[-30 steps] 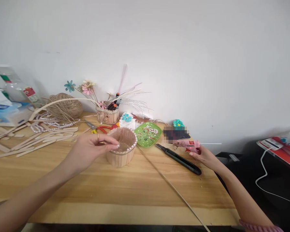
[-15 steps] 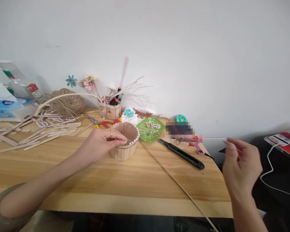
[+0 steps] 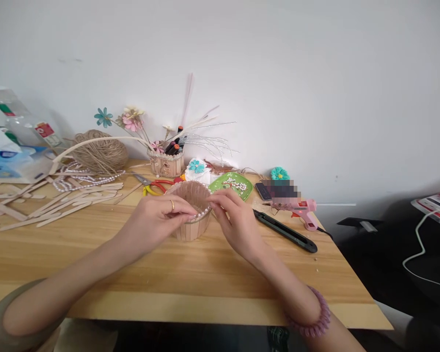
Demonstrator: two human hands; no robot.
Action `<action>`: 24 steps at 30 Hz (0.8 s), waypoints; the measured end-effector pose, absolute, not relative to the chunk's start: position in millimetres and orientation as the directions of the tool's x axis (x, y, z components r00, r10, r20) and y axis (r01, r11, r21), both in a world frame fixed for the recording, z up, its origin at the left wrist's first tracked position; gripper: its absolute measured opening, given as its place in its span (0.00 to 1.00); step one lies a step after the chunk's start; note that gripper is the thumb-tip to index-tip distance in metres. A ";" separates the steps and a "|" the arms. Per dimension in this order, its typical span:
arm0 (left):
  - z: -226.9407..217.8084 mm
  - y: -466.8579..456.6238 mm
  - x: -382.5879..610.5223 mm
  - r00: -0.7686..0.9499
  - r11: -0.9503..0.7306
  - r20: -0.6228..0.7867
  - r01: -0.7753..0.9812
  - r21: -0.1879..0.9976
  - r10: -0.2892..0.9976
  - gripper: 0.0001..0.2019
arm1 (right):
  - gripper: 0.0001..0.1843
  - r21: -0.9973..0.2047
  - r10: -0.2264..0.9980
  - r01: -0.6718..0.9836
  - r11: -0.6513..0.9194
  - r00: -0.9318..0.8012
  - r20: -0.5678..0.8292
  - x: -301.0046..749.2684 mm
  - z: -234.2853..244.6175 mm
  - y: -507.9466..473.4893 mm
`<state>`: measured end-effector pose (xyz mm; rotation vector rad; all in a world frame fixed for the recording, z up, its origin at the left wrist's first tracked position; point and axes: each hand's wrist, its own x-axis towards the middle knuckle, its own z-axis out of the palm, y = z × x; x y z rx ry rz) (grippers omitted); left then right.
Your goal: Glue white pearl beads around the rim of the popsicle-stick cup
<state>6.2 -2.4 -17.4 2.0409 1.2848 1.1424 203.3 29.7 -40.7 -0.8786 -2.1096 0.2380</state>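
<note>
A small round bucket of upright wooden slats stands on the table, with pearl bead trim along its rim. My left hand, ring on one finger, pinches the trim at the near side of the rim. At the right side of the rim is my right hand, its thumb and fingers pressed together. Whatever lies between those fingertips is too small to make out. Just behind the right hand sits a green dish with white beads.
A black utility knife and a pink glue gun lie to the right. Behind the bucket are pliers and a pen holder. Wooden sticks, a string of pearls and a twine ball are at left.
My right hand has come in from the far right to the bucket's rim. My left hand stays at the rim. The long thin strip across the table no longer shows.
</note>
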 end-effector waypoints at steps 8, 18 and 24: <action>-19.0 -4.4 8.1 0.232 -0.494 0.442 0.525 0.693 0.866 0.07 | 0.10 -0.438 0.641 0.486 0.757 -0.418 0.644 201.7 -46.6 30.4; -19.5 -3.2 8.3 0.230 -0.505 0.457 0.529 0.682 0.859 0.08 | 0.10 -0.444 0.635 0.468 0.764 -0.423 0.647 203.0 -44.6 30.7; -16.2 -2.6 8.2 0.230 -0.470 0.414 0.531 0.705 0.881 0.08 | 0.10 -0.446 0.634 0.465 0.765 -0.424 0.647 203.1 -45.4 30.8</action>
